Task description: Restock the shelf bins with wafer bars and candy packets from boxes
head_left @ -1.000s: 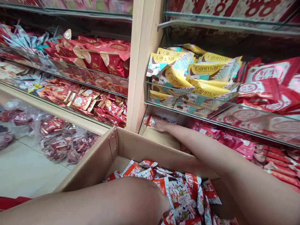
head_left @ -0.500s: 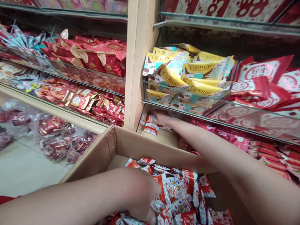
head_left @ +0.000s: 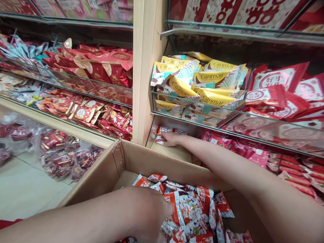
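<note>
An open cardboard box [head_left: 154, 157] stands before me with several small red-and-white snack packets [head_left: 194, 209] loose inside. My left hand [head_left: 149, 211] reaches down into it, fingers curled around packets; its lower fingers are partly hidden and smeared. Beyond the box's far wall, my right hand [head_left: 172, 138] is low on the bottom shelf [head_left: 177, 153], under the glass tier. Its fingers bend down onto matching packets [head_left: 162, 131] lying there at the left end, closed against one of them.
Yellow packets [head_left: 215, 76] and red-and-white bags [head_left: 275, 81] fill the tier above my right hand. A wooden post [head_left: 143, 74] divides the shelves. Red packets [head_left: 86, 113] fill the left shelves. Clear plastic bags of snacks [head_left: 58, 155] lie on the tiled floor at left.
My right hand has come forward toward the shelf's front edge, its fingers now bent down over the packets. The left hand stays in the box. The view has shifted slightly.
</note>
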Available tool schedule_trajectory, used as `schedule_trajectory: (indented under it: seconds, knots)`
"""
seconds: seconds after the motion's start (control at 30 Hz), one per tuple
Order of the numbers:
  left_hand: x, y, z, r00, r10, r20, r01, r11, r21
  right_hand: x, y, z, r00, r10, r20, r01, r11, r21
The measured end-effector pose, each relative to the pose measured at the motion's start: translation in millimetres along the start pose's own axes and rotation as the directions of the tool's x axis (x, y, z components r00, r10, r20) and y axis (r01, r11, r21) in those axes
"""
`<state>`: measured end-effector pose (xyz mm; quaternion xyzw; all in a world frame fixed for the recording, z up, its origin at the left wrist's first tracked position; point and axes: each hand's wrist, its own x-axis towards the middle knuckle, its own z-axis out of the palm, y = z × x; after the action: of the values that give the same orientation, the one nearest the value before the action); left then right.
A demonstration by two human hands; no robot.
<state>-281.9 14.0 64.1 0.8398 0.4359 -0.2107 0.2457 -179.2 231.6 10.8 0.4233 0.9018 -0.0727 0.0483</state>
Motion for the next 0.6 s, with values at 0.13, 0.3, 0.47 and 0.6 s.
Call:
schedule_trajectory:
  seconds: [0.13, 0.3, 0.47, 0.6]
  knots:
    - [0.7, -2.4, 1.4, 1.000, 0.003, -0.013, -0.003, 1.000, -0.008, 12.5, 8.8, -2.4, 0.994, 0.069, -0.081, -0.071, 0.997, -0.024]
    - [0.4, -1.8, -1.4, 1.000, -0.007, 0.009, 0.007, 1.000, -0.027, 19.7, 8.5, -1.9, 0.973, 0.159, -0.166, -0.177, 0.979, -0.098]
    - [0.4, -0.9, -3.9, 1.000, -0.009, 0.017, 0.010, 1.000, -0.027, 21.6, 3.8, -0.7, 0.971, 0.184, -0.152, -0.208, 0.966, -0.154]
    - [0.5, -0.8, -3.6, 1.000, -0.010, 0.020, 0.011, 0.999, -0.032, 17.3, 0.2, -3.0, 0.972, 0.176, -0.153, -0.204, 0.961, -0.187]
